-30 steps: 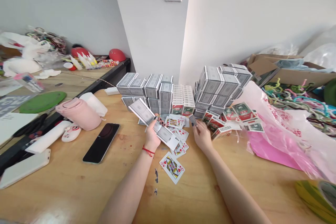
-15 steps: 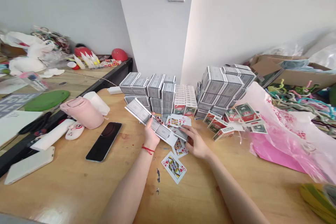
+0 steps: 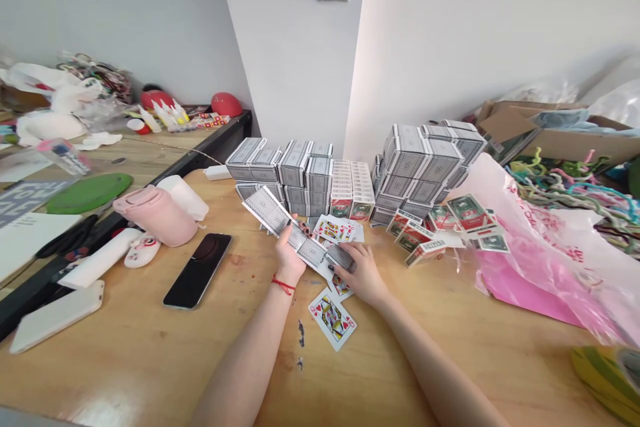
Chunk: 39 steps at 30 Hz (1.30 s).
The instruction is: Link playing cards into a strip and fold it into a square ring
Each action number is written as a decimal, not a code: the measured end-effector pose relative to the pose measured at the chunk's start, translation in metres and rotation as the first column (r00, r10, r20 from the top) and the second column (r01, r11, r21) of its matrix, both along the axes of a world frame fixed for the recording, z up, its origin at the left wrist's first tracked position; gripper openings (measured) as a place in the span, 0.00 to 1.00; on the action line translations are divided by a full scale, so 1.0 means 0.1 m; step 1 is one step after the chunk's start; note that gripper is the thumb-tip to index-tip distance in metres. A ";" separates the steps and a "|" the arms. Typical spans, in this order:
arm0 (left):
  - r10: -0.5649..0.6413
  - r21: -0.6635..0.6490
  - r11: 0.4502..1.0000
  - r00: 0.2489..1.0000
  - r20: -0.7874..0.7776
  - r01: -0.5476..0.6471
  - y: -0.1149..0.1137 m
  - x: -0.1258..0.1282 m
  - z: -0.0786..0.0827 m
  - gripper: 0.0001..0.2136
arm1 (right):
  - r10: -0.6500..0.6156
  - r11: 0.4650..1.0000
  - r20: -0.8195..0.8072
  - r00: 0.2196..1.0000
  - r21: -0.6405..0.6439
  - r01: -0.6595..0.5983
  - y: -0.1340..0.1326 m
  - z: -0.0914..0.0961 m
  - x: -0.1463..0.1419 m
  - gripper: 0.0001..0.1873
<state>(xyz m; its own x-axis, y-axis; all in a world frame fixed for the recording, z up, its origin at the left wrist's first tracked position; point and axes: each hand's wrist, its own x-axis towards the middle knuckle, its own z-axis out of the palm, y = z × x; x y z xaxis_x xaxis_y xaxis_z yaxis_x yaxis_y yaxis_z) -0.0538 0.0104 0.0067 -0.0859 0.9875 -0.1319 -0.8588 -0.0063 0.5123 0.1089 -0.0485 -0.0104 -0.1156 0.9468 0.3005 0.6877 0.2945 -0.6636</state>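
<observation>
My left hand [image 3: 290, 253], a red string at its wrist, is closed on a long strip of joined playing cards [image 3: 269, 208] with grey patterned backs showing. The strip slants down to the right. My right hand [image 3: 365, 273] pinches a grey-backed playing card [image 3: 341, 257] against the strip's lower right end. Beneath and behind it lie loose face-up cards [image 3: 334, 228]. Nearer to me, a queen of hearts [image 3: 333, 317] lies face up on the table. Whether the pinched card is fastened to the strip, I cannot tell.
Blocks built of cards [image 3: 295, 173] stand at the back, with a taller pile [image 3: 420, 167] to the right. Card boxes [image 3: 465, 213] lie by pink plastic [image 3: 540, 280]. To the left are a black phone [image 3: 198, 271], a pink pouch [image 3: 157, 213] and a white power bank [image 3: 57, 317].
My right hand has moved slightly left, bringing its card up against the end of the strip. The left hand still holds the strip in nearly the same place.
</observation>
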 end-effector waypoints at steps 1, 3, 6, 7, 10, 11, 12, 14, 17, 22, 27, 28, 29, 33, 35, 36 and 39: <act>0.003 0.003 1.000 1.000 0.002 -0.003 0.00 -0.01 0.00 0.11 | -0.001 1.000 -0.023 1.000 -0.005 0.000 0.00 0.00 0.01 0.25; 0.019 0.006 1.000 1.000 0.010 -0.019 0.01 -0.03 0.00 0.12 | 0.016 1.000 -0.086 0.996 -0.010 -0.017 -0.01 0.00 0.05 0.28; 0.056 0.001 0.998 0.998 0.035 -0.056 0.03 -0.09 -0.01 0.11 | 0.066 0.998 -0.189 0.980 -0.003 -0.068 -0.03 0.02 0.09 0.31; 0.069 -0.002 0.998 0.997 0.045 -0.069 0.04 -0.11 -0.01 0.11 | 0.085 0.996 -0.215 0.973 -0.001 -0.088 -0.03 0.02 0.10 0.31; 0.090 -0.002 0.996 0.993 0.076 -0.091 0.06 -0.16 -0.02 0.09 | 0.135 0.990 -0.264 0.955 0.001 -0.140 -0.04 0.04 0.08 0.31; 0.095 0.001 0.995 0.992 0.085 -0.095 0.07 -0.17 -0.02 0.09 | 0.146 0.988 -0.275 0.950 -0.001 -0.152 -0.04 0.04 0.07 0.31; 0.098 0.005 0.995 0.991 0.091 -0.099 0.08 -0.18 -0.02 0.09 | 0.154 0.987 -0.283 0.947 -0.002 -0.161 -0.05 0.04 0.06 0.31; 0.098 0.009 0.995 0.990 0.097 -0.100 0.08 -0.19 -0.01 0.09 | 0.170 0.984 -0.291 0.942 -0.004 -0.179 -0.05 0.05 0.04 0.31; 0.100 0.008 0.995 0.990 0.096 -0.101 0.09 -0.19 -0.01 0.08 | 0.191 0.979 -0.298 0.935 -0.014 -0.205 -0.06 0.07 0.04 0.32; 0.094 0.037 0.995 0.992 0.084 -0.097 0.09 -0.17 -0.01 0.09 | 0.196 0.975 -0.344 0.918 -0.032 -0.220 -0.06 0.06 0.06 0.31; 0.114 0.031 0.993 0.992 0.062 -0.116 0.10 -0.17 -0.02 0.09 | 0.232 0.966 -0.315 0.920 -0.037 -0.256 -0.09 0.08 0.06 0.32; 0.117 0.028 0.993 0.991 0.059 -0.119 0.10 -0.17 -0.02 0.10 | 0.236 0.965 -0.318 0.918 -0.036 -0.260 -0.09 0.09 0.05 0.32; 0.118 0.028 0.992 0.991 0.059 -0.120 0.10 -0.17 -0.02 0.10 | 0.235 0.965 -0.327 0.916 -0.034 -0.260 -0.09 0.09 0.05 0.32; 0.117 0.037 0.992 0.991 0.060 -0.120 0.09 -0.16 0.00 0.12 | 0.237 0.967 -0.320 0.917 -0.015 -0.255 -0.10 0.13 0.05 0.32; 0.110 0.044 0.993 0.993 0.046 -0.112 0.08 -0.14 0.01 0.13 | 0.261 0.961 -0.278 0.925 -0.012 -0.275 -0.09 0.15 0.06 0.32; 0.100 0.047 0.994 0.994 0.036 -0.102 0.07 -0.12 0.02 0.13 | 0.270 0.958 -0.264 0.926 -0.019 -0.285 -0.09 0.16 0.06 0.31; 0.061 0.056 0.997 0.998 0.013 -0.061 0.04 -0.08 0.04 0.13 | 0.278 0.947 -0.295 0.914 -0.075 -0.312 -0.09 0.16 0.07 0.32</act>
